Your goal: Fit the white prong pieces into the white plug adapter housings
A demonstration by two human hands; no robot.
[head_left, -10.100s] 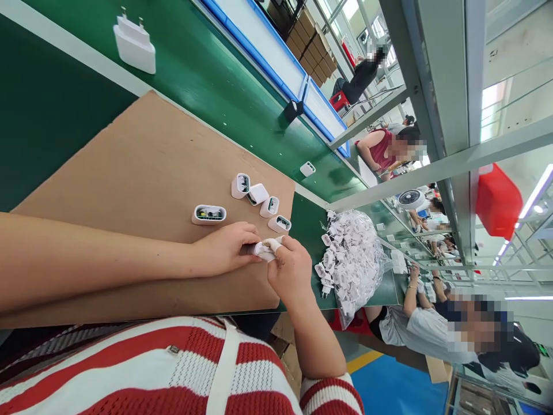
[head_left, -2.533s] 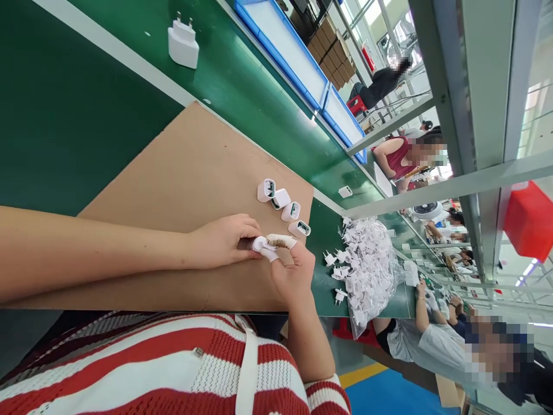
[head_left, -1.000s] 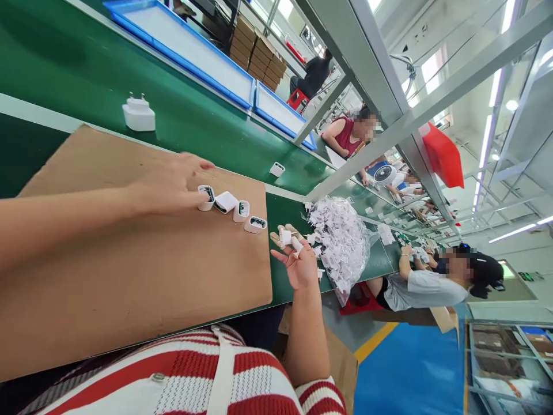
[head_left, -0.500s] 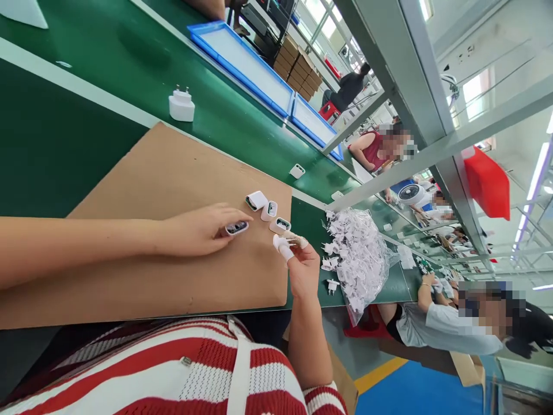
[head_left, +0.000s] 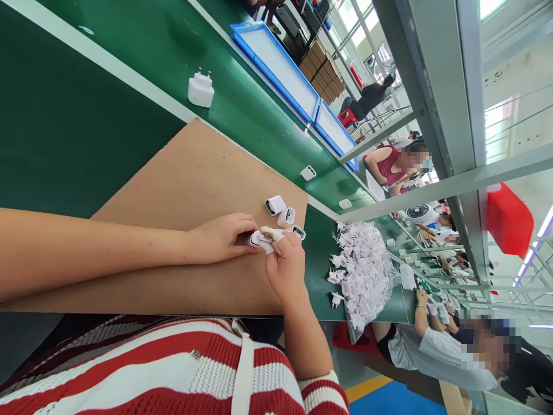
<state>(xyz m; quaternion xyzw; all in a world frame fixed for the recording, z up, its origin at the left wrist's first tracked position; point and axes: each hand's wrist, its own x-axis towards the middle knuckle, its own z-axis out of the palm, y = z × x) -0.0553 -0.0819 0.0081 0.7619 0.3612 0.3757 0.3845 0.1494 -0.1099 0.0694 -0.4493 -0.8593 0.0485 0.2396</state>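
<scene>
My left hand (head_left: 222, 237) is closed around a white charger housing (head_left: 254, 240) over the brown cardboard mat (head_left: 194, 190). White covers sit on some fingertips of my right hand (head_left: 287, 262). Those fingers pinch a small white plug cap at the housing's open end; the fingers mostly hide it. Just beyond my hands stand several more white housings (head_left: 275, 204) with green circuit boards inside, one of them partly behind my right hand.
To the right lies a clear bag heaped with white plug caps (head_left: 367, 271), a few loose beside it. A finished-looking charger (head_left: 201, 90) stands on the green bench beyond the mat. Blue-framed trays (head_left: 276, 69) line the far side. A co-worker (head_left: 444, 346) sits at right.
My right hand has moved left to meet the housing in my left hand, bringing the small white cap against its open end. The whole view has shifted slightly.
</scene>
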